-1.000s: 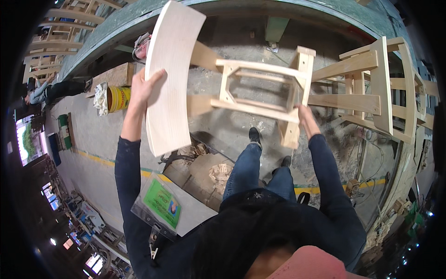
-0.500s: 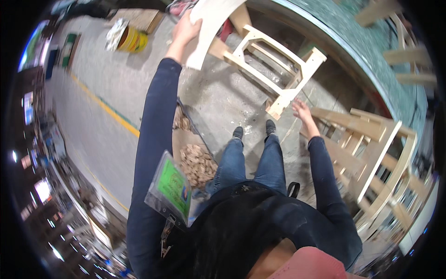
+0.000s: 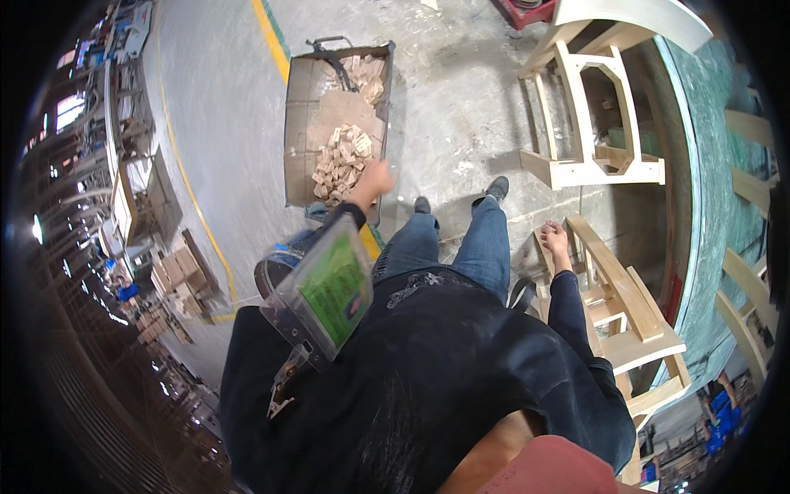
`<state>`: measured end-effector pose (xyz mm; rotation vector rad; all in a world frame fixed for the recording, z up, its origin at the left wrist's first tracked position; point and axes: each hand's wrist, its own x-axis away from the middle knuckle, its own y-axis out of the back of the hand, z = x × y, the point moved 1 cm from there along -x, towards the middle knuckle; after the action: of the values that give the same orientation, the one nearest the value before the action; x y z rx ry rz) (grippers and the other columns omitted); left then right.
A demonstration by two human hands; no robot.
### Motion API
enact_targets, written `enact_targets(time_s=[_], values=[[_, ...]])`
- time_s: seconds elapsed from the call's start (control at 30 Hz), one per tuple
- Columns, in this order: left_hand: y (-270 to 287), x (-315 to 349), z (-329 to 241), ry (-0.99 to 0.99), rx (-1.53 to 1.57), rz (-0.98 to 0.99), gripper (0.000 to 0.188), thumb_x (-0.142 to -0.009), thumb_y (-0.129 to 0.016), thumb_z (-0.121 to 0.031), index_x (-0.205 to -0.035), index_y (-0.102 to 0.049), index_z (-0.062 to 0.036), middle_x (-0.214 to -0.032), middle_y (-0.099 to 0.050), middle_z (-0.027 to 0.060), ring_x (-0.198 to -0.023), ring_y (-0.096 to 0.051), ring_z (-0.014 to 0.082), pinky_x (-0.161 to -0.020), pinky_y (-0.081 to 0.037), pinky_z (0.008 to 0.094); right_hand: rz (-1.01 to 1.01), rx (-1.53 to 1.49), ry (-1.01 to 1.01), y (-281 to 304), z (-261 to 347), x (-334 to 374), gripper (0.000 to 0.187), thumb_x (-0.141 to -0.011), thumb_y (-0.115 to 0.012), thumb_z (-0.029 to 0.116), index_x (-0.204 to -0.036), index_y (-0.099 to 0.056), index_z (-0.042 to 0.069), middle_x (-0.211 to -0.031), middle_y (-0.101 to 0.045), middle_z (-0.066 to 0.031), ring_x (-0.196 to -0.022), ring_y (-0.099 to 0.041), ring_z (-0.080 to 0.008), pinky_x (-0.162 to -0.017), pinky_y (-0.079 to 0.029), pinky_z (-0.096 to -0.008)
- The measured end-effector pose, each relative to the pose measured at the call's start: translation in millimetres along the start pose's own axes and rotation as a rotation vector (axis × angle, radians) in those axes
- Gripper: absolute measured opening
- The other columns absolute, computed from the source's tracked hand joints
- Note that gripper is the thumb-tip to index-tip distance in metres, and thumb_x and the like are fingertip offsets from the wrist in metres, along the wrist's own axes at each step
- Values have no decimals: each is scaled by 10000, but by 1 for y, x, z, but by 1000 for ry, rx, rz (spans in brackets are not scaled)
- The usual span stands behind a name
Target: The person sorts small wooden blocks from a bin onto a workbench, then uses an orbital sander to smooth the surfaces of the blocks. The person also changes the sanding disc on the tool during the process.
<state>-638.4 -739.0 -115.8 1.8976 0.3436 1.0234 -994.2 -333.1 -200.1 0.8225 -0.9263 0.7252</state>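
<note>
My left hand [image 3: 374, 183] is over the near right edge of an open box [image 3: 294, 156] of small wooden blocks [image 3: 339, 165]. It is smeared by motion, and its fingers cannot be made out. My right hand [image 3: 555, 237] hangs low on the right with loosely curled fingers apart and nothing visible in them. It is beside the end of a pale wooden chair [image 3: 617, 284], though contact cannot be told. Ahead on the right is another unpainted wooden chair frame [image 3: 576, 115], with a wide curved board [image 3: 629, 16] at its far end. Neither hand is on it.
A green-topped bench [image 3: 708, 206] with a pale edge runs along the right, with curved wooden pieces [image 3: 745, 288] on it. A red crate [image 3: 527, 12] is at the far edge. Stacked wood [image 3: 177, 276] and a yellow floor line [image 3: 193, 198] are on the left.
My left hand has let go of the curved board and come back near the box of blocks. My right hand's fingers have curled. The view has turned, moving the chair frame rightward in it.
</note>
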Motion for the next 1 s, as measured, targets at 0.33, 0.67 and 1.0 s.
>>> enact_targets(time_s=[0.33,0.67,1.0], values=[[-186,258,184,449,427,324,379,-797,-550,-317,-1052,-669,-63,-1043,-644,207,-1004,-611,351,-888,-476,410,-1,-76,159,-134,-9,56,326,-920,-540,211,-1227,-554,103,-1028,-660,-78,-848,-640,-144,-663,-494,-271],[-215,215,351,566,327,404,397,-814,-592,-267,-1138,-625,-41,-1214,-588,171,-1121,-564,327,-924,-466,403,247,309,-28,-285,-185,189,355,-938,-546,251,-1254,-531,92,-1020,-670,-93,-839,-660,-163,-655,-525,-301],[-348,141,474,273,-479,314,346,-899,-403,-176,-1138,-643,-107,-1268,-582,68,-1256,-469,278,-1075,-140,633,-12,88,-468,-314,-350,283,342,-957,-507,251,-1251,-517,78,-1023,-662,-73,-897,-653,-174,-700,-520,-308]])
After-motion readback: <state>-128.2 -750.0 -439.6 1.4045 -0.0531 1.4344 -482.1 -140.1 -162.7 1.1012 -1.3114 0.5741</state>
